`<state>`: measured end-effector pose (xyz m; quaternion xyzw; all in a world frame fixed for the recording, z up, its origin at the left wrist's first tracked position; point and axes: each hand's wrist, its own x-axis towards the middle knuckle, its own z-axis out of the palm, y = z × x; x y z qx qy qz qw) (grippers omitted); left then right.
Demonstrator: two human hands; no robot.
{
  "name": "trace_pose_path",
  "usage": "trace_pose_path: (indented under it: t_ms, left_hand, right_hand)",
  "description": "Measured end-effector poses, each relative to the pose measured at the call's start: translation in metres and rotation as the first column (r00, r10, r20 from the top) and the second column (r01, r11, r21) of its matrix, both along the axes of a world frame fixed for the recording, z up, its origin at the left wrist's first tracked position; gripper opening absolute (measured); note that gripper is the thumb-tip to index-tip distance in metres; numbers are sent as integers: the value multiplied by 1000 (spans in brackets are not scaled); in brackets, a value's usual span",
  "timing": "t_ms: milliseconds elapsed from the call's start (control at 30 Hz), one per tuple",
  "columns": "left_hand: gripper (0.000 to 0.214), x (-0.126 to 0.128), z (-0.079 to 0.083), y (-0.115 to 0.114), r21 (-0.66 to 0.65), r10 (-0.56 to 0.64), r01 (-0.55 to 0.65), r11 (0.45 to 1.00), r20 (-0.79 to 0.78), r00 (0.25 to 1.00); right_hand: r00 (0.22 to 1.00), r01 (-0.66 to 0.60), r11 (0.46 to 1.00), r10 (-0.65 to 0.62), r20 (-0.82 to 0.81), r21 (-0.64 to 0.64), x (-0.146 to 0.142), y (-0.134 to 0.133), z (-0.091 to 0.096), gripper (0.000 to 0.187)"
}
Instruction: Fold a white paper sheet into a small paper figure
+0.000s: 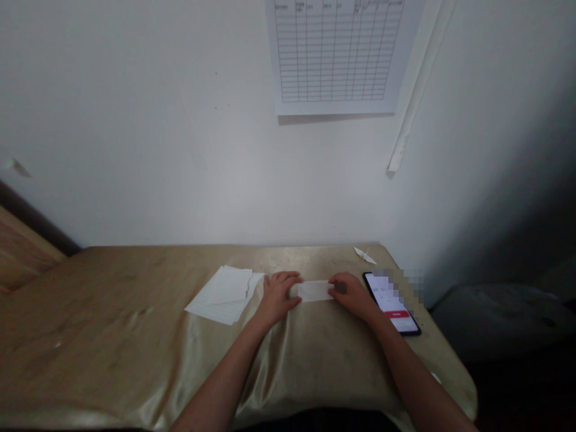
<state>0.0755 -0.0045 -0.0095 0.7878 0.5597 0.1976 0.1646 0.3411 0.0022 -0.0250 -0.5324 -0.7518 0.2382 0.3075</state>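
Note:
A narrow folded strip of white paper [315, 290] lies on the tan cloth-covered table [135, 324]. My left hand [278, 296] presses down on the strip's left end, fingers curled over it. On the right end rests my right hand [351, 293], its fingers bent and pinching the paper. Both hands touch the same strip, which spans the gap between them.
A stack of white sheets [225, 294] lies just left of my left hand. A lit phone [392, 303] sits right of my right hand near the table edge. A small folded paper piece [365, 255] is at the back right. A grid chart [335, 54] hangs on the wall.

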Motion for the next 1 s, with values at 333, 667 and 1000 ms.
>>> trace_pose_path:
  t_ms: [333, 667, 1000]
  left_hand:
    - [41, 3, 7, -3, -125, -48, 67, 990, 148, 988]
    - [33, -2, 1, -4, -121, -178, 169, 978, -76, 981]
    - [39, -1, 0, -6, -28, -95, 92, 995, -151, 984]
  right_hand:
    - [996, -87, 989, 85, -25, -116, 3, 6, 3, 54]
    - [981, -117, 987, 132, 140, -111, -4, -6, 5, 15]
    - [975, -111, 989, 127, 181, -97, -9, -11, 14, 29]
